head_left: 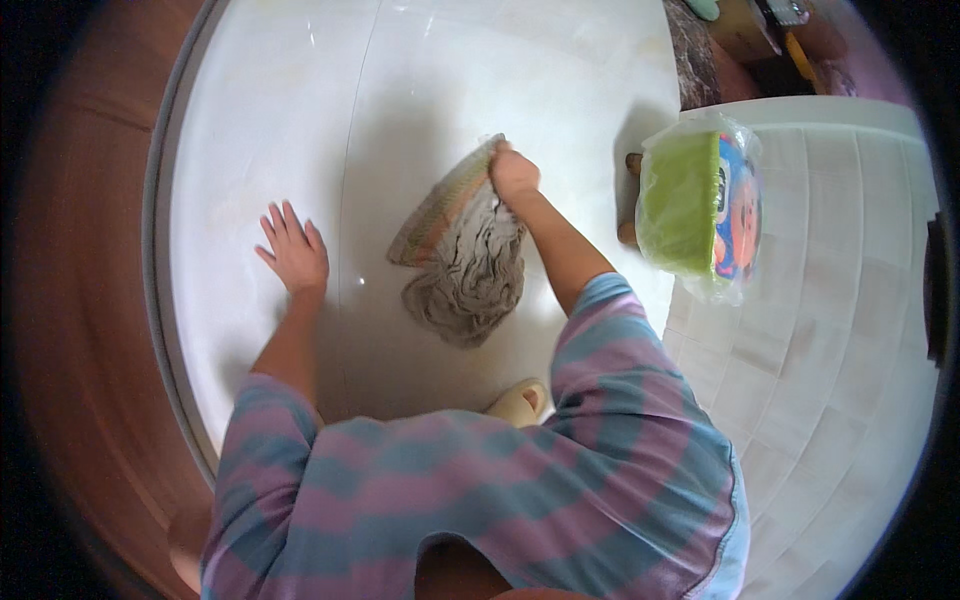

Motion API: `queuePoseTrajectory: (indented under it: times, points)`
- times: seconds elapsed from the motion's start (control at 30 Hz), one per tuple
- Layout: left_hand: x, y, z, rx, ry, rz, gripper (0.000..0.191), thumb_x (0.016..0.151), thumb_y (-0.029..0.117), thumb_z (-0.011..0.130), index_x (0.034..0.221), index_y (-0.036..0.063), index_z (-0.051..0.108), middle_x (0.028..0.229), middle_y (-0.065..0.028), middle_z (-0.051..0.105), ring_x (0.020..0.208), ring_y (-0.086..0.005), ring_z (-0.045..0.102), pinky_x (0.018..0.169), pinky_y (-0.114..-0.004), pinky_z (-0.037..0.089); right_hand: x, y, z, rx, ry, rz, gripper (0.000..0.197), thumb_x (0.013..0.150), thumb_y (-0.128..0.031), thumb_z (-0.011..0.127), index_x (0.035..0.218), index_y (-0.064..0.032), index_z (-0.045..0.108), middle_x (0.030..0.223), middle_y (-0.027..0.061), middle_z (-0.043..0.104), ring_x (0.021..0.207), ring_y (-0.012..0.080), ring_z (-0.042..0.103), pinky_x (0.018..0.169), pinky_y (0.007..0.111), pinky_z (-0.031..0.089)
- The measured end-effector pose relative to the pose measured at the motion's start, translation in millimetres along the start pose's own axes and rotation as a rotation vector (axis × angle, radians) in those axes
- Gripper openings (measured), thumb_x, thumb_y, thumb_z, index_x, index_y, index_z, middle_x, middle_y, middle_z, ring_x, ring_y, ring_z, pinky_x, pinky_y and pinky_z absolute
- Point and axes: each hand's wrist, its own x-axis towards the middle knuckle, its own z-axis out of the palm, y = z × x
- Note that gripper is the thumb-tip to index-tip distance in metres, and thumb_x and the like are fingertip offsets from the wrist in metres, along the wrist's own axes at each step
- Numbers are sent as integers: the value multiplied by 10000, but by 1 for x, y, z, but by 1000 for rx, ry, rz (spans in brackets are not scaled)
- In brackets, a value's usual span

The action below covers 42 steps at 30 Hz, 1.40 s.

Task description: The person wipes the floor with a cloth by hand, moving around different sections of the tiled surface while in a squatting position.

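Note:
My right hand grips the upper edge of a crumpled grey-brown cloth. A flatter part of the cloth, with a yellowish and orange patterned band, slants down to the left from that hand. The rest lies bunched in wavy folds on the glossy white tile floor. My left hand is empty with its fingers spread, over the floor left of the cloth. Whether its palm touches the floor I cannot tell. Below the cloth, a cream slipper shows partly past my striped shirt.
A small stool with a green seat, cartoon print and wooden feet stands at right, wrapped in clear plastic. Behind it is a white tiled wall. A grey strip and a brown wooden surface border the left. Assorted items fill the top right.

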Motion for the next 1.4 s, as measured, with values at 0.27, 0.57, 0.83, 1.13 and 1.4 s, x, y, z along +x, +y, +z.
queuePoseTrajectory:
  times: [0.27, 0.57, 0.83, 1.13, 1.4]
  points:
    - [-3, 1, -5, -13, -22, -2, 512, 923, 299, 392, 1394, 116, 310, 1473, -102, 240, 1370, -315, 170, 1043, -617, 113, -101, -20, 71, -341, 152, -447, 660, 888, -455, 450, 1429, -165, 209, 1475, 179, 150, 1358, 396, 125, 1074, 591, 110]
    - [11, 50, -1, -104, -46, 122, 510, 944, 284, 375, 1410, 107, 264, 1479, -136, 213, 1375, -325, 151, 1032, -627, 89, -63, 96, 36, -221, 384, -105, 539, 943, -326, 344, 1432, -142, 214, 1486, 72, 200, 1365, 311, 170, 1094, 495, 159]
    - [30, 199, 38, 61, -133, 101, 620, 940, 354, 360, 1420, 14, 166, 1498, -149, 130, 1387, -312, 96, 1053, -597, 98, 92, 146, -50, -122, 488, 167, 534, 948, -352, 268, 1435, -142, 211, 1494, 64, 186, 1365, 303, 177, 1094, 482, 171]
    - [31, 189, 35, 93, -147, 73, 618, 931, 330, 356, 1422, 9, 164, 1502, -149, 110, 1389, -318, 81, 1055, -591, 88, 228, 176, -143, -156, 476, 243, 561, 935, -442, 217, 1442, -204, 190, 1503, 27, 165, 1365, 298, 184, 1084, 506, 182]
    - [30, 206, 38, 44, -103, 113, 617, 915, 309, 382, 1419, 13, 185, 1490, -146, 168, 1382, -317, 126, 1055, -587, 100, 249, 42, -88, -156, 531, -819, 375, 863, -383, 472, 1168, -174, 534, 1209, 113, 537, 1138, 355, 477, 930, 487, 376]
